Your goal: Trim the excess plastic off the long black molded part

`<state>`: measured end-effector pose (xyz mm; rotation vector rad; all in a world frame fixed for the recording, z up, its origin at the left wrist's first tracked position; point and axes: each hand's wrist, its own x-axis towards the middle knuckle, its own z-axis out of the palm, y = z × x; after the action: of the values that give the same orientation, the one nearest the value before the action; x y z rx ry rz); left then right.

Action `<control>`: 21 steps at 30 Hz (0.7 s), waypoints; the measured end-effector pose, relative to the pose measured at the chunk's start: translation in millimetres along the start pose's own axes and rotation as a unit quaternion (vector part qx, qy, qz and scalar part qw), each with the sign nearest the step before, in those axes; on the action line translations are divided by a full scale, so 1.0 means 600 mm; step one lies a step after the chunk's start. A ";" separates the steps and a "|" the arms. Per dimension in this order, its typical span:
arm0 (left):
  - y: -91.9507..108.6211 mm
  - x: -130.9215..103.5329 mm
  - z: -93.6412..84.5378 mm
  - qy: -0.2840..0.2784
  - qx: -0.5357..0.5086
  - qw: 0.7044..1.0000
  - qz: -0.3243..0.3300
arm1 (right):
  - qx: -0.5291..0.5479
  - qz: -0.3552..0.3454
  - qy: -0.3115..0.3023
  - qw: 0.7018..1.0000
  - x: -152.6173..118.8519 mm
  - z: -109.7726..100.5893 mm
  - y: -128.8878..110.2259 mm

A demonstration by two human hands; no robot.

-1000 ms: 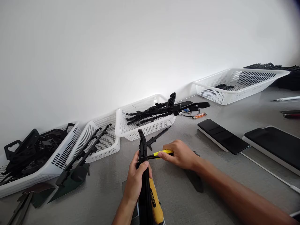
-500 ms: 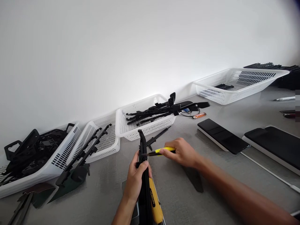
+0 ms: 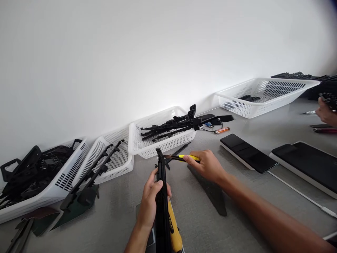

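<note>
My left hand [image 3: 150, 198] is closed around a long black plastic part [image 3: 162, 211], which stands tilted upward with its narrow end away from me. In my right hand [image 3: 206, 164] is a yellow and black utility knife [image 3: 190, 158]. Its blade points left and reaches the edge of the black part near the far tip; whether it touches, I cannot tell. Beside the lower part of the piece lies a yellow-handled tool [image 3: 173, 226], partly hidden by it. A black caliper [image 3: 177, 153] rests on the table behind the knife.
White baskets hold black plastic parts: one at left [image 3: 63, 182], another [image 3: 113, 158], a middle one [image 3: 158, 151] and one at back right [image 3: 250, 109]. A phone on a white box [image 3: 249, 151] and an orange lighter [image 3: 222, 130] lie at right. Another person's hand [image 3: 326, 112] holds a black part.
The knife has moved up along the black part toward its far tip, and my right hand has shifted with it. Another person's hand has come into view at the right edge.
</note>
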<state>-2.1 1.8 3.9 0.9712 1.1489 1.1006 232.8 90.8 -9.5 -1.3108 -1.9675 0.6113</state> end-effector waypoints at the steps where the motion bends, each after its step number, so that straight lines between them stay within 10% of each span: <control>1: 0.001 -0.001 0.001 -0.003 -0.011 1.000 0.002 | 0.005 -0.010 -0.015 1.000 -0.001 0.001 -0.003; 7: 0.005 -0.010 0.003 0.001 -0.027 1.000 0.011 | 0.029 -0.048 -0.098 0.994 -0.005 0.012 -0.008; 21: 0.008 -0.005 -0.006 -0.058 -0.037 0.998 0.013 | 0.002 -0.057 -0.070 0.996 0.000 -0.008 0.007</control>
<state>-6.5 0.2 8.7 0.9814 0.9990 1.0855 239.2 92.3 -9.3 -1.1696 -2.1374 0.6677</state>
